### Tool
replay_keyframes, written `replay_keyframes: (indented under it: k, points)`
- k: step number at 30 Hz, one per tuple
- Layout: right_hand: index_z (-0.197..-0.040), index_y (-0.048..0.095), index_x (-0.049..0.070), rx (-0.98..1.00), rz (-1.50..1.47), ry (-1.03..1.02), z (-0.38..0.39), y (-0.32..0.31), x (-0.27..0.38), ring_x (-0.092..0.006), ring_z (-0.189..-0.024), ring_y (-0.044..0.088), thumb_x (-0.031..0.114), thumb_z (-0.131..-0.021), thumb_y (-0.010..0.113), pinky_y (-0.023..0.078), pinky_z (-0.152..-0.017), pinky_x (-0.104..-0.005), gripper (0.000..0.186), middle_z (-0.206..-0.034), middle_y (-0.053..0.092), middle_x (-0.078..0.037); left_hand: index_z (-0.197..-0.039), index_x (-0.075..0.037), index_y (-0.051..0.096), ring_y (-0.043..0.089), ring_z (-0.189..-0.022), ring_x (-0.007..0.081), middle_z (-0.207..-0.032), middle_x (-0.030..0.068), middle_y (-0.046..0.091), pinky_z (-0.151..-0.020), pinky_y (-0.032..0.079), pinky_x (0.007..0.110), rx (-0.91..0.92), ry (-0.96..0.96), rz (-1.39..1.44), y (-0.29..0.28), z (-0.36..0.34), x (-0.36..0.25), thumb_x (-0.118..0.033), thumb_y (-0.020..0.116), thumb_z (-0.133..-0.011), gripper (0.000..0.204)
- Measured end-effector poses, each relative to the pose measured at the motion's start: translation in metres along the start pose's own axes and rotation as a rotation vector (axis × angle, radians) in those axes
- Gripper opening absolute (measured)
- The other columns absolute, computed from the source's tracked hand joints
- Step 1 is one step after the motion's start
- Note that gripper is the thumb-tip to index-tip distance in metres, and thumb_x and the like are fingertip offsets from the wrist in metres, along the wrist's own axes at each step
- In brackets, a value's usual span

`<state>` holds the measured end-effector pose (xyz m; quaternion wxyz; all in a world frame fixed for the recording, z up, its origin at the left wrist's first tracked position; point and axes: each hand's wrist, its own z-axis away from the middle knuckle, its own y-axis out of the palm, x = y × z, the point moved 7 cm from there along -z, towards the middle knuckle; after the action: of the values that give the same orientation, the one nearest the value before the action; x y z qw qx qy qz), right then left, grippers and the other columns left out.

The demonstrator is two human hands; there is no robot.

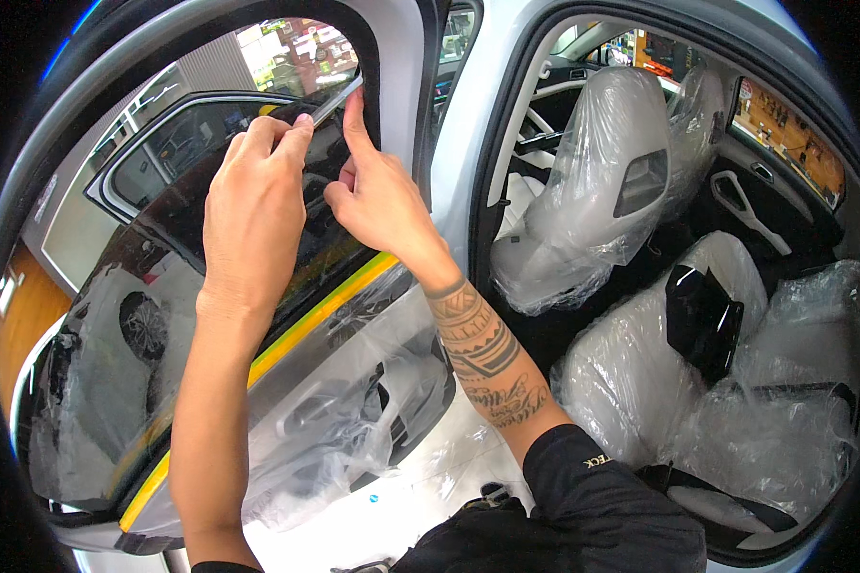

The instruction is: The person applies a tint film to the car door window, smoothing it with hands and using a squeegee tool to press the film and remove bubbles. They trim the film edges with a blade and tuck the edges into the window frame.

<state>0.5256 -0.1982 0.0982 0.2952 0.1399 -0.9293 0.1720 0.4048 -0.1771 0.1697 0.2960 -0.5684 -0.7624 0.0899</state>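
My left hand (253, 201) is closed, thumb and fingers pinching a thin, pale, flat tool (336, 101) whose exact kind I cannot make out. It slants up and right toward the upper corner of the car door's window (191, 224). My right hand (384, 202) has its index finger stretched upward, the fingertip beside the tool's far end at the dark window edge. Its other fingers are curled, and nothing shows in its grasp. The dark glass looks wet or smeared in places. A yellow strip (330, 302) runs along the window's lower edge.
Clear plastic hangs over the door's inner panel (354, 411). To the right, the doorway shows a plastic-wrapped front seat (597, 172) and a covered rear seat (621, 353), with a glossy black piece (702, 320) lying on it. The door frame (406, 86) stands close beside my right hand.
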Motion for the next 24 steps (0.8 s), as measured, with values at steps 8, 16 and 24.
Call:
replay_keyframes:
  k: [8,16,24]
  points:
    - [-0.156,0.0,0.008,-0.022,0.018,-0.007,0.0,0.0,0.001,-0.0343,-0.062,0.061,0.006,-0.073,0.06,0.049,-0.066,-0.0405,0.102,-0.064,0.06,-0.017,-0.116,0.004,0.063,0.064,-0.095,0.0331,-0.103,0.0173,0.062,-0.084,0.053,0.042,0.078,0.008,-0.067,-0.002,-0.007,-0.003,0.001,0.056,-0.083,0.034]
    - [-0.155,-0.001,0.005,-0.013,0.026,-0.024,-0.001,0.002,0.0,-0.0481,-0.072,0.063,0.01,-0.072,0.061,0.051,-0.072,-0.054,0.104,-0.073,0.065,-0.025,-0.101,0.006,0.063,0.066,-0.088,0.0375,-0.097,0.0221,0.062,-0.077,0.055,0.044,0.098,0.009,-0.037,-0.005,-0.016,-0.007,0.005,0.055,-0.08,0.022]
    - [-0.156,-0.001,0.01,-0.01,0.027,0.003,0.0,0.001,0.002,-0.0334,-0.063,0.062,0.005,-0.074,0.061,0.051,-0.068,-0.0399,0.103,-0.065,0.061,-0.016,-0.101,0.006,0.062,0.066,-0.087,0.0392,-0.097,0.0224,0.062,-0.077,0.055,0.045,0.069,-0.041,-0.039,0.0,-0.01,-0.006,0.005,0.058,-0.08,0.021]
